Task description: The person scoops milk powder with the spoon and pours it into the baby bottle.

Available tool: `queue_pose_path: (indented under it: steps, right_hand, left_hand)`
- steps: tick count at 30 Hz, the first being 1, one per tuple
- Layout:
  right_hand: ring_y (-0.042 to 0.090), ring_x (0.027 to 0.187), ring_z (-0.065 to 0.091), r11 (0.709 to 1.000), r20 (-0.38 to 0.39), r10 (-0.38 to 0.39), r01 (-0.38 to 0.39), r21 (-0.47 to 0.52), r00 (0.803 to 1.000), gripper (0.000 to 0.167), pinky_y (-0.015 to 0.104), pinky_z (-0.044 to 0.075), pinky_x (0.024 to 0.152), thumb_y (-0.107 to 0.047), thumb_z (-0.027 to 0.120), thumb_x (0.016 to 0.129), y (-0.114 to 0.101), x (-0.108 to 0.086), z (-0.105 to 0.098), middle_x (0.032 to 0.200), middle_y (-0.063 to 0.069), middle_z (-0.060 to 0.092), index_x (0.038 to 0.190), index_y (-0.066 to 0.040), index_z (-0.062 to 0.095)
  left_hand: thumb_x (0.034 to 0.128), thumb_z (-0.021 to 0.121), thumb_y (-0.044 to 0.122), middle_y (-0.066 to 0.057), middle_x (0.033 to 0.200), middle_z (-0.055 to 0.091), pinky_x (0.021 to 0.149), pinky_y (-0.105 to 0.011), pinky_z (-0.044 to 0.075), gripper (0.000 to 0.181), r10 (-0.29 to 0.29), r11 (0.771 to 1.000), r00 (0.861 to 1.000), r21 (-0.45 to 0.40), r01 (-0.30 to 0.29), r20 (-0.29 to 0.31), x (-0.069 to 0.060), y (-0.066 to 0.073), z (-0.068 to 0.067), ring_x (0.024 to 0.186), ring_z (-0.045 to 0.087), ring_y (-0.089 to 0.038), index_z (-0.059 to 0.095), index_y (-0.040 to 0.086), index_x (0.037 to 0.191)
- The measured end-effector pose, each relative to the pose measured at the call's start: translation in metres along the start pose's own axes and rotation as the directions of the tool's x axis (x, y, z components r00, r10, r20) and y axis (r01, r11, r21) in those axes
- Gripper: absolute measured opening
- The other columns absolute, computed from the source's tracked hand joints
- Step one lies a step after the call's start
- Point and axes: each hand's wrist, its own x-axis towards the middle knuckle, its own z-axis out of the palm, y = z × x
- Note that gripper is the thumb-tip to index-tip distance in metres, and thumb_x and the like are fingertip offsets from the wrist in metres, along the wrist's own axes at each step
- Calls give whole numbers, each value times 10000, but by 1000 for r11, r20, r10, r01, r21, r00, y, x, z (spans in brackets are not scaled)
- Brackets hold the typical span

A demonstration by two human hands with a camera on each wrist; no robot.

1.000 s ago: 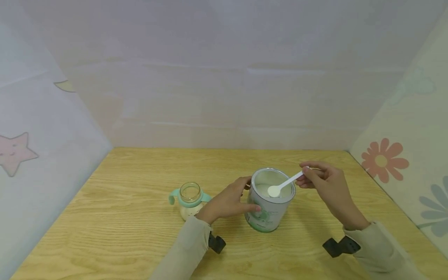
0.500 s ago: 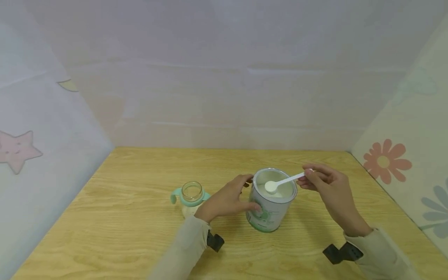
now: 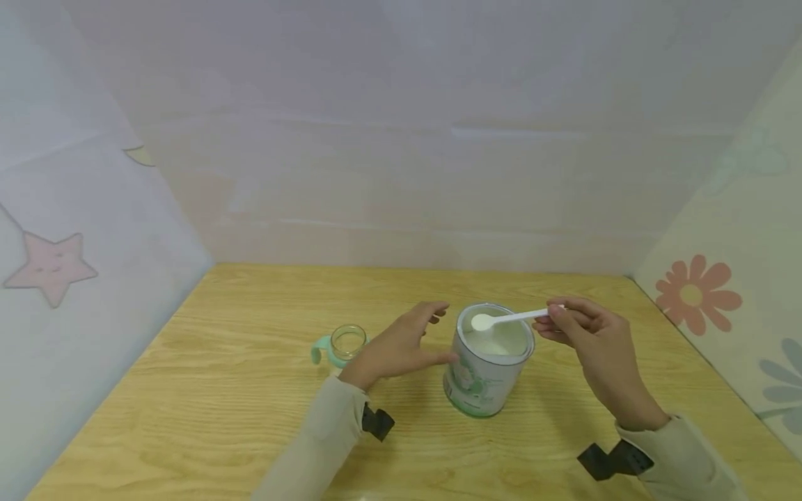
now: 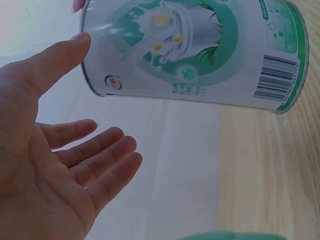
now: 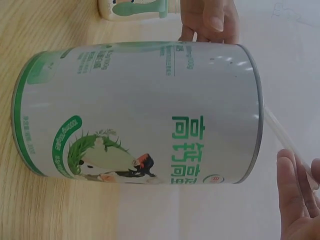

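Observation:
A white-and-green milk powder can (image 3: 485,383) stands uncovered on the table, with white powder inside. My right hand (image 3: 598,348) pinches the handle end of a white scoop (image 3: 520,316); its bowl is over the can's mouth, above the powder. Whether the bowl is filled is hard to tell. Left of the can, my left hand (image 3: 401,348) has its fingers spread and off the can's side. In the left wrist view, the left thumb (image 4: 62,60) overlaps the can's rim; contact cannot be told. Partly behind the left hand is a lidless baby bottle (image 3: 339,360) with a mint-green handle.
The wooden table (image 3: 207,390) reaches back to a pale cloth wall (image 3: 376,174). Printed side walls rise at left and right, one with a pink star (image 3: 52,268), the other with a red flower (image 3: 691,295).
My left hand has loosened from the can and shifted slightly left. The scoop's bowl has risen from the powder toward the can's far left rim, its handle now nearly level.

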Motion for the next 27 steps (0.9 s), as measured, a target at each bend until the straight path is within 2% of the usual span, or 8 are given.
queue_pose_path:
  steps: [17,27]
  right_hand:
    - [101,818,715,999,50,-7,4,49,999,99,261,559,721,-43,579,938,-3,4,19,882,-9,743,1003,-27,653]
    - [103,824,715,999,82,17,-21,44,996,94,263,559,734,-62,590,937,-5,3,32,885,-21,742,999,-28,652]
  left_hand:
    - [880,685,354,-113,1443,415,1051,-465,399,749,1,999,997,49,3,-79,-13,-5,-31,1313,419,-280,306,80,1464]
    - [869,694,369,-77,1430,430,1043,-467,402,739,-39,998,993,35,43,-115,-26,-11,-42,1306,418,-261,329,126,1465]
